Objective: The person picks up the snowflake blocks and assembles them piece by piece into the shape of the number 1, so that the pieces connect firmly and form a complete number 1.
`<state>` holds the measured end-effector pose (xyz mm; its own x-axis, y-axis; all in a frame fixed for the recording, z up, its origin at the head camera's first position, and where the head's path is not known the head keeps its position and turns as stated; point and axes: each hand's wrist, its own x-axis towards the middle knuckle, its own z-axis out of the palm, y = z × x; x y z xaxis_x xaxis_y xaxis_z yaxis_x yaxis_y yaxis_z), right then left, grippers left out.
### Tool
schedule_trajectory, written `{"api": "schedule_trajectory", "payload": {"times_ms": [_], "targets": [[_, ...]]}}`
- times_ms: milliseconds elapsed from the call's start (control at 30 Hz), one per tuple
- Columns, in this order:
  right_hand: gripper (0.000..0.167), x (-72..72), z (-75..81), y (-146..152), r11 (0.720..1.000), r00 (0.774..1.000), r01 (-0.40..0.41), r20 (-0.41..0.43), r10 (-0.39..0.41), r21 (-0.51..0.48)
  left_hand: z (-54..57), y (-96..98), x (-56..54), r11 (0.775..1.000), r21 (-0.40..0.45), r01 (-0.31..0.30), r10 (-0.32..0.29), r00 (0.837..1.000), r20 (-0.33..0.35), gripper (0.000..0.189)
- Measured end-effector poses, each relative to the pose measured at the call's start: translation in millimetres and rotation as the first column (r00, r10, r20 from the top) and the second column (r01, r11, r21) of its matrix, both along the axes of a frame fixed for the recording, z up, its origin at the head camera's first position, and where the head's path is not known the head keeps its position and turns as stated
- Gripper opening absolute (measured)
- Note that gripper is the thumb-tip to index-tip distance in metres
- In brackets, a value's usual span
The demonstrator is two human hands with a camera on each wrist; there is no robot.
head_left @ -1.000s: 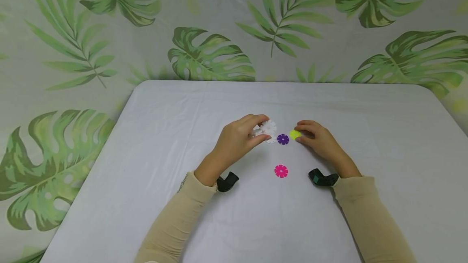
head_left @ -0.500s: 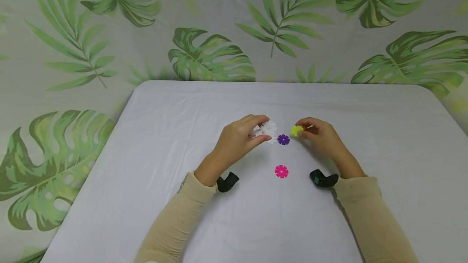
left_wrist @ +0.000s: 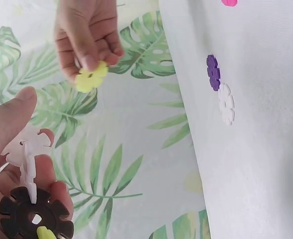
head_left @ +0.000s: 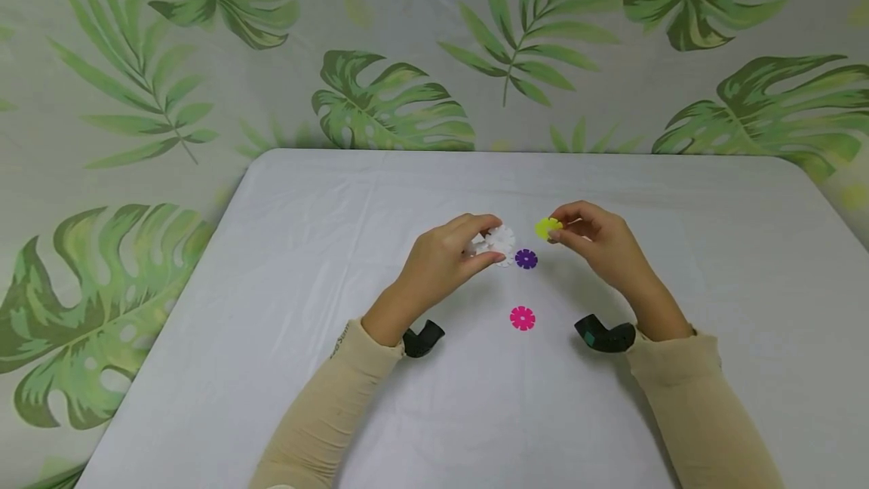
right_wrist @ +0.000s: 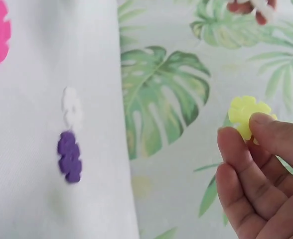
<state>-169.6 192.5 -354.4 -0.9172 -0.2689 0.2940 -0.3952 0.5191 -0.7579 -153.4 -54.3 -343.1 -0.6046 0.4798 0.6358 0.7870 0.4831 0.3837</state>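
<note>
My left hand (head_left: 441, 251) holds a joined chain of notched snowflake discs, fingers and thumb around it. In the left wrist view the chain shows a white disc (left_wrist: 21, 148), another white disc (left_wrist: 29, 174) seen edge-on, a black disc (left_wrist: 18, 211) and a bit of yellow disc (left_wrist: 46, 233). To its right, my right hand (head_left: 600, 240) pinches a single yellow snowflake disc (head_left: 547, 229) between thumb and fingers, raised above the table. Below and between the hands lies a purple disc (head_left: 526, 259), with a loose white disc (right_wrist: 72, 107) beside it.
A pink disc (head_left: 523, 318) lies nearer on the white-covered table (head_left: 434, 413). Black wrist-camera mounts (head_left: 424, 339) stick out inward from both sleeves. Behind the table's far edge hangs a leaf-patterned cloth (head_left: 394, 21).
My right hand has lifted the yellow disc off the table and moved it up and away, turning it in its fingers. The left hand and its chain have stayed nearly still.
</note>
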Motion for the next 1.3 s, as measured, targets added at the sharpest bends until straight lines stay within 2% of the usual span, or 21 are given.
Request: {"api": "schedule_trajectory", "payload": {"times_ms": [133,267,467,633,800,967,1167,1300], "targets": [[0.018,9.0,10.8,-8,0.997,0.999,-0.049,-0.021,0.048,-0.058,0.4,0.2,0.6,1.000,-0.004,0.004,-0.004,1.000,0.011,0.040],[0.017,15.4,16.9,-16,0.991,0.993,-0.102,-0.077,0.095,-0.090,0.8,0.3,1.0,1.000,-0.014,0.001,-0.001,1.000,0.014,0.040],[0.018,17.9,17.5,-20,0.982,0.978,-0.164,-0.146,0.149,-0.097,0.9,1.4,1.6,1.000,-0.029,0.006,-0.005,1.000,0.028,0.041],[0.019,18.0,16.7,-23,0.961,0.955,-0.238,-0.213,0.206,-0.137,0.2,2.5,1.8,0.999,-0.042,0.021,-0.020,0.999,0.032,0.041],[0.025,20.3,17.8,-25,0.965,0.931,-0.238,-0.310,0.195,-0.107,0.2,3.1,1.9,0.997,-0.051,0.059,-0.057,0.998,0.038,0.039],[0.026,21.8,16.9,-29,0.972,0.912,-0.223,-0.369,0.181,-0.075,-0.9,2.9,1.9,0.996,-0.053,0.066,-0.064,0.997,0.034,0.038],[0.026,22.0,16.3,-31,0.973,0.913,-0.217,-0.368,0.175,-0.074,-0.9,2.6,2.6,0.996,-0.048,0.076,-0.073,0.995,0.065,0.038],[0.027,21.1,18.6,-30,0.967,0.918,-0.244,-0.340,0.205,-0.074,1.0,1.9,3.3,0.997,-0.047,0.068,-0.064,0.995,0.079,0.039]]}}
